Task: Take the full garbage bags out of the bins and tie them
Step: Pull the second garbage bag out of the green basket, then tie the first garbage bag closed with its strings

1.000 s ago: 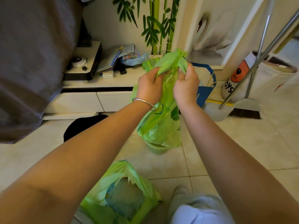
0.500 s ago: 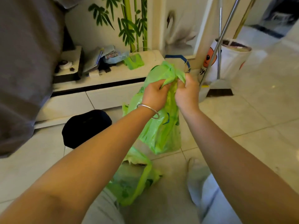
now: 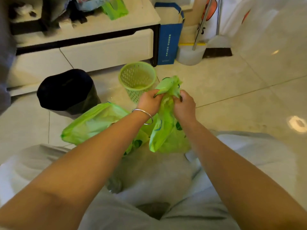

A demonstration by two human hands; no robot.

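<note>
A full green garbage bag (image 3: 167,135) hangs in front of my knees. My left hand (image 3: 149,102), with a silver bangle at the wrist, and my right hand (image 3: 184,105) each grip one side of its gathered top (image 3: 169,85). Another green garbage bag (image 3: 93,123) lies on the floor to the left, its mouth loose. A small green mesh bin (image 3: 137,78) stands empty just beyond my hands. A bin lined with a black bag (image 3: 66,90) stands further left.
A low white TV cabinet (image 3: 99,47) with clutter on top runs along the back. A blue paper bag (image 3: 169,34), a white dustpan and broom (image 3: 196,48) stand at its right end. Pale floor tiles (image 3: 249,80) stretch to the right.
The bag has come down and toward me, clear of the green mesh bin, which now stands empty. My view has tilted downward. Both hands keep hold of the bag's top.
</note>
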